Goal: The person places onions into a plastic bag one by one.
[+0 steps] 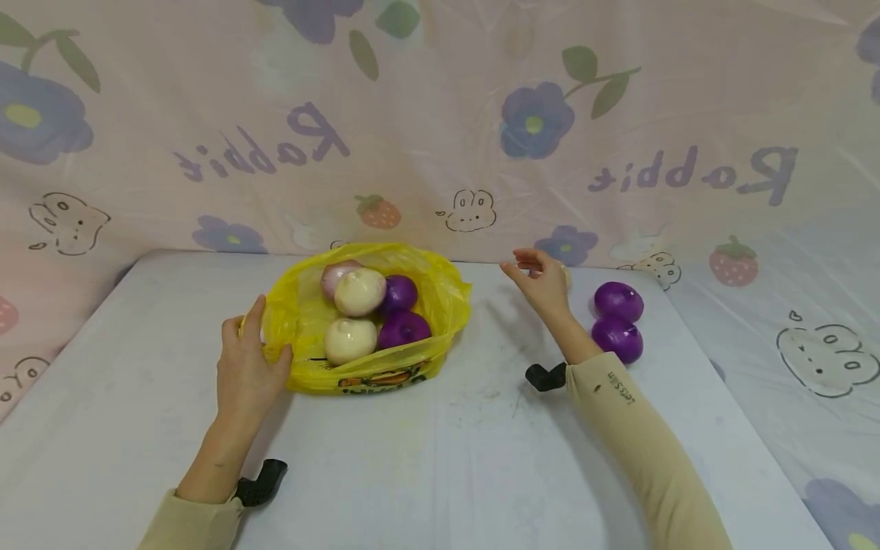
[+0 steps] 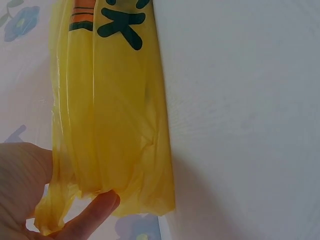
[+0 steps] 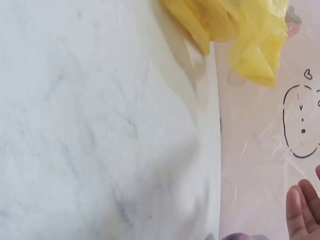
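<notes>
A yellow plastic bag [image 1: 371,378] lies with its mouth open on the white table. My left hand [image 1: 249,370] grips its left edge; in the left wrist view the thumb and a finger [image 2: 95,212] are on the thin plastic [image 2: 120,125]. Inside the bag are two white onions [image 1: 351,341], two purple onions [image 1: 406,330] and a pinkish onion [image 1: 337,276], partly hidden. To the right of the bag, my right hand [image 1: 543,286] is raised with nothing in its fingers. Just behind it peeks a pale round thing [image 1: 567,276], mostly hidden by the hand.
Two more purple onions [image 1: 619,302] stand on the table's right side, one behind the other, near my right forearm. The white table [image 1: 426,466] ends at the back against a curtain [image 1: 426,153] printed with flowers and rabbits. Black wrist mounts [image 1: 261,483] stick out from both sleeves.
</notes>
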Motion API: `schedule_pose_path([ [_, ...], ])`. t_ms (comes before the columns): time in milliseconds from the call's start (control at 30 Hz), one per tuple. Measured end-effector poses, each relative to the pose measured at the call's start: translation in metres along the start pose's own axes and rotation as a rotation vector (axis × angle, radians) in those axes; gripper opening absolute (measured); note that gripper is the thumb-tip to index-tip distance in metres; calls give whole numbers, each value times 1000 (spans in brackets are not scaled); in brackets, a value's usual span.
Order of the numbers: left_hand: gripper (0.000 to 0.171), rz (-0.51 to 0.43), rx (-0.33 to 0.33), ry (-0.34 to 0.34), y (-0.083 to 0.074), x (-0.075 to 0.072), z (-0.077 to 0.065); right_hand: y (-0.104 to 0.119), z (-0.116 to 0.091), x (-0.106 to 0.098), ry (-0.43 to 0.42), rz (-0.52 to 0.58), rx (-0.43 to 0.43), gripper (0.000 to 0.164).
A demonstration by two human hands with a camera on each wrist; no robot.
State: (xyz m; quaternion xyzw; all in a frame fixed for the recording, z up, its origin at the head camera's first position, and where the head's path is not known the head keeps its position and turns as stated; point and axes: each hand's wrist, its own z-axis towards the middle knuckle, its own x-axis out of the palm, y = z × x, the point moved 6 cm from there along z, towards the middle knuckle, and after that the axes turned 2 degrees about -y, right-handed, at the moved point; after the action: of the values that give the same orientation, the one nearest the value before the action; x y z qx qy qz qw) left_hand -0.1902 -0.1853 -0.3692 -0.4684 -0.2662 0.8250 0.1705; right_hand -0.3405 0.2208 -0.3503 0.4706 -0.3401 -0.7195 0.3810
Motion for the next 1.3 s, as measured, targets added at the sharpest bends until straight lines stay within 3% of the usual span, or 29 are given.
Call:
schedule_pose_path([
  [133,72,3,-6,11,0,0,1,-6,2,-6,-53,-15,0,43],
  [367,73,-4,-11,24,0,1,1,-19,2,-11,-69,-34,88,43],
  [600,72,-7,-6,15,1,0,0,-30,6,-23,-229,-68,84,42],
  [733,72,-10,-1,9,1,0,0,-37,7,-27,-280,-51,99,46],
  [967,72,-9,2,11,0,-1,0,-43,8,-30,-312,-35,107,47],
  [1300,73,1,-10,26,1,-1,1,-52,11,-36,-289,-195,130,53],
])
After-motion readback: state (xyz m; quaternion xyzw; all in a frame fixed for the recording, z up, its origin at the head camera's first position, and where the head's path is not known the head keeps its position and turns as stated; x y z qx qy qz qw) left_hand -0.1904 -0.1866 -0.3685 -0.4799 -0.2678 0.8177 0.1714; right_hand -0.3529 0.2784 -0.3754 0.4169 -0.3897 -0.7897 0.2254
